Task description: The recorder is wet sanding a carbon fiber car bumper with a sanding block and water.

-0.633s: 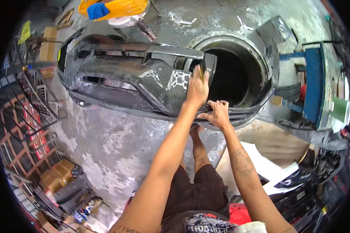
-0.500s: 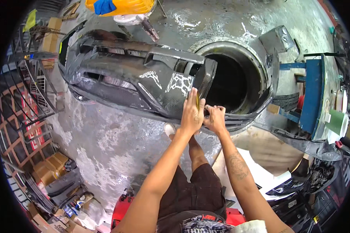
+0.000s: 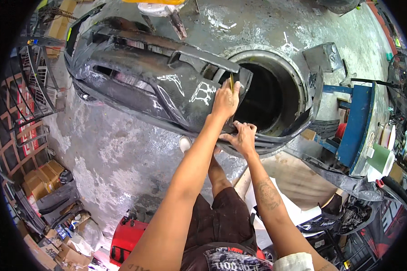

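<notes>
In the head view, works at a black bumper [image 3: 158,67] set across the upper centre of the frame, partly over a dark-mouthed round drum [image 3: 267,50], probably for support at a handy height. With the left hand [image 3: 226,99], just right of frame centre, closes thumb and nearly straight fingers about a thin yellow-edged piece [image 3: 232,82], likely to keep the piece flat against the surface. With the right hand [image 3: 243,137], lower and slightly farther right, curls around the lower edge of the black bumper, apparently to steady against pressure from above; cannot tell how tightly. As for the long axis, runs aslant from upper left down toward centre right; turns the slotted, woven-textured face upward and bends both ends toward the top of the frame.
</notes>
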`<action>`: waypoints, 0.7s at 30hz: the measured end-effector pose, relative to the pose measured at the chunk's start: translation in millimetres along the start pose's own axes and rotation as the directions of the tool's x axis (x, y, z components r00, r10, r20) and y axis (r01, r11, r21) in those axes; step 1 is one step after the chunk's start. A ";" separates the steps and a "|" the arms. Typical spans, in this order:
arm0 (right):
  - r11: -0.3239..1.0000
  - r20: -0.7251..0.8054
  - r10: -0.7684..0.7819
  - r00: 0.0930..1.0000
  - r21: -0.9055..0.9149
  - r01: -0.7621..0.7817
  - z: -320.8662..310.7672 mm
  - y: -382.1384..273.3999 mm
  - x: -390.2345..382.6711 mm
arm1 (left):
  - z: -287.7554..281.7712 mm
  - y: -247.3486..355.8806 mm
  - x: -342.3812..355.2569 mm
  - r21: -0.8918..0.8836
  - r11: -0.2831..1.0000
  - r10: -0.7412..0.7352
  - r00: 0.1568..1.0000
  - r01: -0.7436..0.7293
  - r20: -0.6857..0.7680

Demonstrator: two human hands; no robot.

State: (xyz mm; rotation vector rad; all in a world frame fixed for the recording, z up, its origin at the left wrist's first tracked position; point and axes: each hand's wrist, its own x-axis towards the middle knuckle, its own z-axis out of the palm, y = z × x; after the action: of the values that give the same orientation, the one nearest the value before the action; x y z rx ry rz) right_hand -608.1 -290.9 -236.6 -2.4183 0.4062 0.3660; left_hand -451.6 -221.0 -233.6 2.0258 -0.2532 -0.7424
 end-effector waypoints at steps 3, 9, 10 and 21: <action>0.999 -0.050 0.026 0.998 -0.023 -0.027 6.6 37.8 -12.4 | 42.0 -11.0 -64.6 0.072 0.964 0.263 0.949 -0.254 -0.174; 0.998 -0.065 -0.034 0.997 0.043 0.037 8.8 2.9 -3.3 | 16.3 -19.5 -27.9 0.165 0.954 0.277 0.943 -0.249 -0.181; 0.998 -0.036 -0.027 0.999 0.048 0.029 7.0 -10.6 -6.2 | 4.1 -18.8 -9.1 0.136 0.972 0.202 0.976 -0.190 -0.081; 1.000 -0.019 0.004 1.000 -0.013 -0.005 8.1 6.2 -6.2 | 27.8 -6.4 -13.0 0.264 0.895 0.418 0.882 -0.359 -0.217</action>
State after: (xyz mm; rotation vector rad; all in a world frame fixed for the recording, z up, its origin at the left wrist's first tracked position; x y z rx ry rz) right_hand -617.4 -289.1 -243.9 -2.4359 0.4188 0.3494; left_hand -479.2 -231.2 -244.3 2.1565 -0.5866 -0.1866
